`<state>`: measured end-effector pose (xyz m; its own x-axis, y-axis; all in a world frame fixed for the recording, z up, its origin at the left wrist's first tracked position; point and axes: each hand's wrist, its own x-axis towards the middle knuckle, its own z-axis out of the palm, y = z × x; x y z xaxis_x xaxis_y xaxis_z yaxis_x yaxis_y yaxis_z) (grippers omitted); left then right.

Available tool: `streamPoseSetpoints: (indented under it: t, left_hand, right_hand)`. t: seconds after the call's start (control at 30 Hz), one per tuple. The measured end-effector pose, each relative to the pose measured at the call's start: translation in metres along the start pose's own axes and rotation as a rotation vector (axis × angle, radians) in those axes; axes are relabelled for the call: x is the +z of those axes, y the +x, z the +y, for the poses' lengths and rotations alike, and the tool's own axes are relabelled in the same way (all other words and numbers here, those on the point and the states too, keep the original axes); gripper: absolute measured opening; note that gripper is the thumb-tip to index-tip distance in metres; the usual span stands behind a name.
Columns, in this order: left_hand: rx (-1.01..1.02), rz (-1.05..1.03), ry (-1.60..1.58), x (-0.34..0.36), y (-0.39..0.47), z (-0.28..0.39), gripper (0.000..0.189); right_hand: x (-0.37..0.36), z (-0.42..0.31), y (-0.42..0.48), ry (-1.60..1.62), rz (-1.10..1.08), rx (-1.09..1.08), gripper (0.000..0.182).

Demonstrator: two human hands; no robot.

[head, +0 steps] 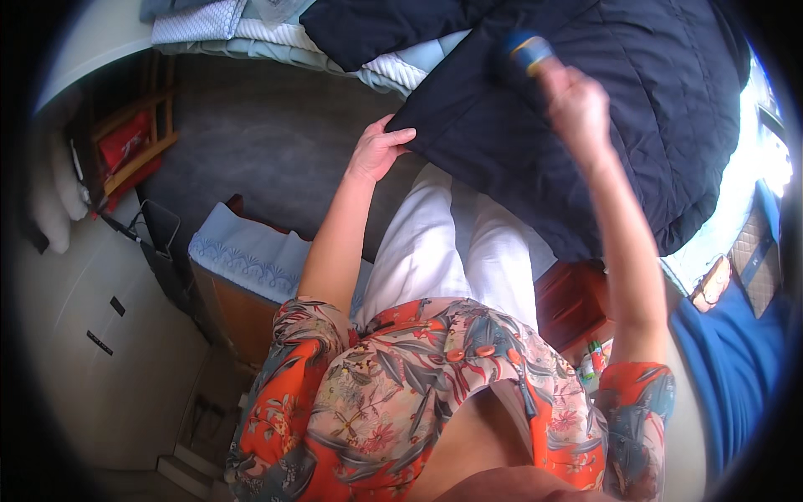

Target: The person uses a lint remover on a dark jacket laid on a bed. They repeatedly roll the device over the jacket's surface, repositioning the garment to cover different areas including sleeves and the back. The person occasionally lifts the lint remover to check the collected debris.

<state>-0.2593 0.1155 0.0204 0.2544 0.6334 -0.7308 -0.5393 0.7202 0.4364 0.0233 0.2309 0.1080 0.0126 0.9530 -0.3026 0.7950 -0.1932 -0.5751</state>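
Note:
A dark padded jacket or similar quilted garment (665,125) spreads across the upper right, over light bedding. At its left corner, my left hand (382,147) pinches the dark fabric between thumb and fingers. My right hand (577,106) grips a blurred blue brush-like tool with a yellow band (530,53), held over the dark cloth. Whether the tool touches the cloth cannot be told. The tool's far end is too blurred to make out.
Folded bedding (276,37) lies along the top edge. A bench or cabinet with a light blue cloth (251,251) stands at my left, a reddish wooden drawer unit (571,301) at my right. A wooden chair (141,157) holding a red item is farther left; a blue curtain (734,357) hangs right.

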Motion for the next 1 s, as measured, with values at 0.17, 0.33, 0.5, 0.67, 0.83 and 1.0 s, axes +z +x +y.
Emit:
streamPoseSetpoints:
  t: [0.17, 0.33, 0.5, 0.67, 0.83, 1.0]
  left_hand:
    - [0.001, 0.009, 0.024, -0.004, 0.004, -0.002, 0.042]
    - [-0.006, -0.005, 0.045, -0.002, 0.0, 0.003, 0.042]
    - [0.127, 0.093, 0.423, 0.004, -0.005, 0.011, 0.044]
    - [0.811, 0.345, 1.135, 0.038, -0.007, 0.023, 0.046]
    - [1.06, 0.425, 1.274, 0.05, 0.005, 0.024, 0.016]
    - [0.948, 0.439, 1.034, 0.042, 0.01, 0.025, 0.006]
  right_hand:
    - [0.028, -0.035, -0.053, -0.086, -0.22, -0.126, 0.045]
    - [-0.024, 0.008, 0.035, 0.117, 0.059, 0.19, 0.052]
    - [0.006, -0.002, -0.018, 0.026, -0.065, 0.044, 0.046]
    - [0.019, -0.023, -0.088, -0.044, -0.329, 0.02, 0.043]
    - [-0.008, 0.003, -0.052, 0.218, -0.122, 0.224, 0.043]
    - [-0.019, 0.004, -0.024, 0.312, 0.061, 0.259, 0.042]
